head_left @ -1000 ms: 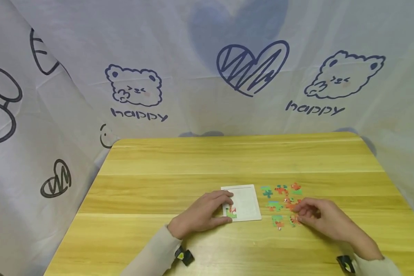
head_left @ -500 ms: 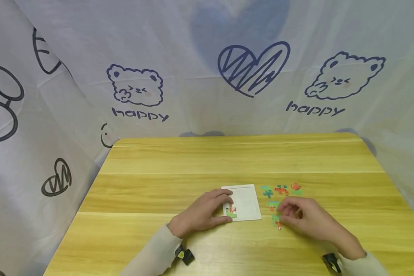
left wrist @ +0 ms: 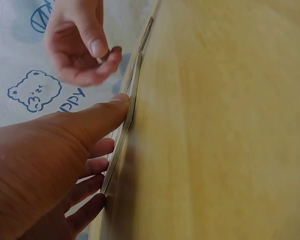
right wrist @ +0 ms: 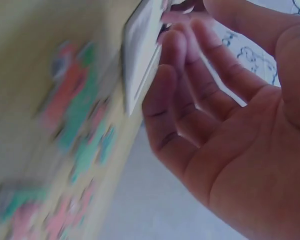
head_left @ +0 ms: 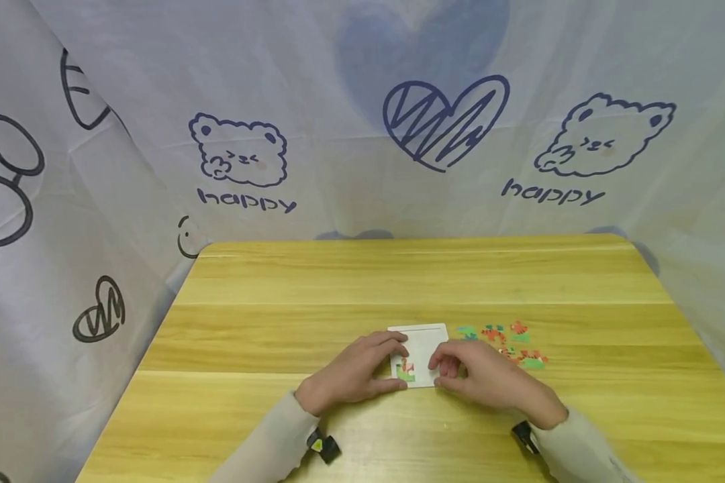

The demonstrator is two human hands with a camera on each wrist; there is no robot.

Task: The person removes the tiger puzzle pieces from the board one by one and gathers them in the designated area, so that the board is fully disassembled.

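Note:
My left hand (head_left: pixel 353 372) holds the white puzzle tray (head_left: pixel 421 342) at its left side, thumb along the near edge and fingers over the left part. In the tray's near left corner sits a green and red jigsaw piece (head_left: pixel 406 373). Over the tray's right edge, my right hand (head_left: pixel 486 376) pinches a small jigsaw piece (left wrist: pixel 105 56) between thumb and fingertips; its picture is hidden by the fingers. The left wrist view shows the left thumb (left wrist: pixel 115 104) pressed against the tray's edge.
Several loose jigsaw pieces lie right of the tray, among them an orange and green one (head_left: pixel 519 330) and another (head_left: pixel 533 360). The right hand and forearm cover part of that area. A patterned white cloth (head_left: pixel 338 181) hangs behind the wooden table (head_left: pixel 314 282).
My right hand has moved left from the loose pieces to the tray's right side, carrying a jigsaw piece. The left hand has stayed in place on the tray.

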